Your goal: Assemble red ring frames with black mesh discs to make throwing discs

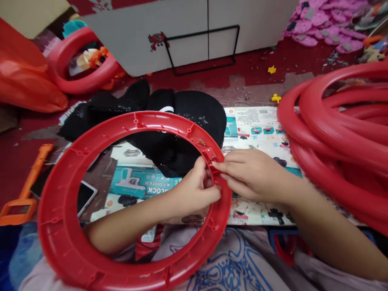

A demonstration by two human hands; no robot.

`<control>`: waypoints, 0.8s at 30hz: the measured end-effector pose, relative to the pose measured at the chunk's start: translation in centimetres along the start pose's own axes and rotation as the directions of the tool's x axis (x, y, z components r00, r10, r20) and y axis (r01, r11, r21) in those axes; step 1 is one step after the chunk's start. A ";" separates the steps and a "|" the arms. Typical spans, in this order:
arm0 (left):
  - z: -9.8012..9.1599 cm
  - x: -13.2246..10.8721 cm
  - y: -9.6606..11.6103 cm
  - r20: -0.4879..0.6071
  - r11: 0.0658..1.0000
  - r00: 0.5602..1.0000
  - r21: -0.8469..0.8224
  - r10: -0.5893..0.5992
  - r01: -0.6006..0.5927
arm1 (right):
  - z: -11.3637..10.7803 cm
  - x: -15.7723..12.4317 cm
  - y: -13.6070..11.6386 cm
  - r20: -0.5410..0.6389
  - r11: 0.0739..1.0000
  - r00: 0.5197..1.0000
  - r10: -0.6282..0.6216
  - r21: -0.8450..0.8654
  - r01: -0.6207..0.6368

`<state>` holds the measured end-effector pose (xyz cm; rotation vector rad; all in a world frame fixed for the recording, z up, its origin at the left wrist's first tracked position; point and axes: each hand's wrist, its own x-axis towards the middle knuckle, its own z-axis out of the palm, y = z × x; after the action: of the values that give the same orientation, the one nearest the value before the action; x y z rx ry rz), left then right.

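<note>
A large red plastic ring (62, 202), hollow side up with ribs and screw posts inside, is tilted over my lap. My left hand (201, 186) comes up through the ring's opening and grips its inner rim on the right side, fingers curled around it. My right hand (251, 173) has its thumb and fingertips pinched together inside the channel, beside a small red block (208, 154) with screws. What those fingertips hold, if anything, is too small to make out. A tiny electronic part (201, 142) with thin wires sits just above the block.
More red rings (339, 133) are piled at the right. A black cap (197, 109) lies behind the ring on printed cardboard (257, 121). At left are a phone (87, 196), an orange plastic tool (28, 190) and an orange bag (24, 72). Pink pieces (321, 20) are heaped at the back right.
</note>
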<state>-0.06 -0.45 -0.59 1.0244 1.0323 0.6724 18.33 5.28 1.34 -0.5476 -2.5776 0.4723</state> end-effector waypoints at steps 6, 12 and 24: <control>0.4 -0.8 1.8 0.243 0.998 0.969 0.026 0.054 -0.062 | 0.4 0.3 1.7 -0.258 0.749 0.831 0.493 0.612 -0.254; -0.5 -0.4 3.7 0.411 0.698 0.905 0.615 0.114 -0.367 | 0.5 1.4 -0.1 0.224 0.091 0.710 0.668 0.922 -0.377; -12.5 0.4 4.1 -0.185 0.558 0.889 0.825 0.418 -0.091 | -3.3 0.3 5.1 -0.050 0.068 0.139 0.989 0.989 -0.131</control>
<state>-11.36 5.98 1.18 1.9433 1.6036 0.6493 21.22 10.55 2.10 -1.2543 -0.6179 1.3525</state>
